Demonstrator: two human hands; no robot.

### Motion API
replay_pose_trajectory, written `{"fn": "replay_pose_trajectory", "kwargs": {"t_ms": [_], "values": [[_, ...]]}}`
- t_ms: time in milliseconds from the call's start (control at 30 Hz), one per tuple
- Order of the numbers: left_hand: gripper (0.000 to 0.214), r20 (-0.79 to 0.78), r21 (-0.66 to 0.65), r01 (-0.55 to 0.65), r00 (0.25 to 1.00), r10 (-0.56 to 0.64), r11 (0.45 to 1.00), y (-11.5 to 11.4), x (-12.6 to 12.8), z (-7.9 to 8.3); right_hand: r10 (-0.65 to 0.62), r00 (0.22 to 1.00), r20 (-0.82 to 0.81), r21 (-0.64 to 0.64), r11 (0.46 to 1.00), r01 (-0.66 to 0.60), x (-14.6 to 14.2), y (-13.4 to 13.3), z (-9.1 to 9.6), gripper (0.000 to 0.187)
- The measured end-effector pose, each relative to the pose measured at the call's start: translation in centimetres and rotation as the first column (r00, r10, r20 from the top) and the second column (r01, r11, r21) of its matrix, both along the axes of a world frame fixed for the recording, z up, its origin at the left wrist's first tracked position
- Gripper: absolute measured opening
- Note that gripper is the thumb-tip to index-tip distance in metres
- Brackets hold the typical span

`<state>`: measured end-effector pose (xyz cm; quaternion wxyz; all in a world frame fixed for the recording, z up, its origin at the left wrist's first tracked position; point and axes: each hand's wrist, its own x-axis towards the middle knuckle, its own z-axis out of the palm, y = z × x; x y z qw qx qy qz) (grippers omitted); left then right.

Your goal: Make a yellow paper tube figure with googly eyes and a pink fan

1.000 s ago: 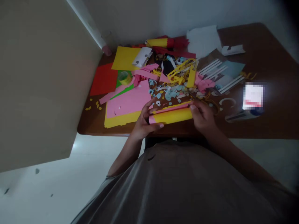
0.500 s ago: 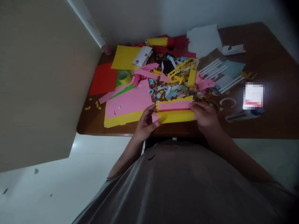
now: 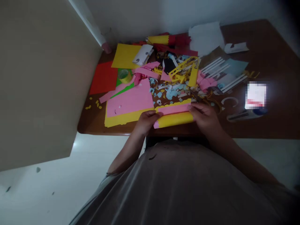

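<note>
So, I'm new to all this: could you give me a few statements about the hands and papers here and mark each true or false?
1. The left hand and right hand both hold the yellow and pink paper. True.
2. The red sheet lies beneath the right hand. False: it lies toward the left side of the table.
3. The pink sheet partly covers a yellow sheet. True.
4. The left hand rests flat on the pink sheet. False: it grips the left end of the yellow and pink paper.
5. Small blue scraps lie on the table beyond the hands. True.
</note>
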<state>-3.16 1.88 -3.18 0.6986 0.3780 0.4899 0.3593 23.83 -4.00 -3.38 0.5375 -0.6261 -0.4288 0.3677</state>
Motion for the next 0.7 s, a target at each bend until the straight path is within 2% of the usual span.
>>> {"fn": "replay_pose_trajectory", "kwargs": {"t_ms": [167, 300, 400, 567, 700], "values": [[0.041, -0.071, 0.209, -0.012, 0.997, 0.028, 0.978, -0.5, 0.7, 0.4, -0.008, 0.999, 0.054, 0.026, 1.0, 0.006, -0.2, -0.1, 0.6, 0.034], [0.037, -0.053, 0.258, -0.058, 0.996, 0.074, 0.964, -0.8, 1.2, 0.2, -0.025, 0.999, 0.037, 0.036, 0.999, 0.024, -0.3, -0.1, 0.3, 0.037], [0.041, 0.024, 0.233, -0.127, 0.992, 0.125, 0.964, -0.7, 1.4, 0.1, -0.013, 1.0, -0.024, 0.021, 1.0, 0.014, -0.4, -0.1, -0.2, 0.038], [0.038, 0.112, 0.129, -0.188, 0.978, 0.174, 0.974, -0.3, 1.6, 0.5, 0.062, 0.949, -0.309, -0.039, 0.996, -0.078, -0.9, -0.1, -0.9, 0.039], [0.039, 0.157, 0.074, -0.219, 0.966, 0.206, 0.973, 0.1, 1.6, 0.9, 0.092, 0.949, -0.302, -0.033, 0.994, -0.107, -0.9, 0.0, -0.6, 0.041]]}}
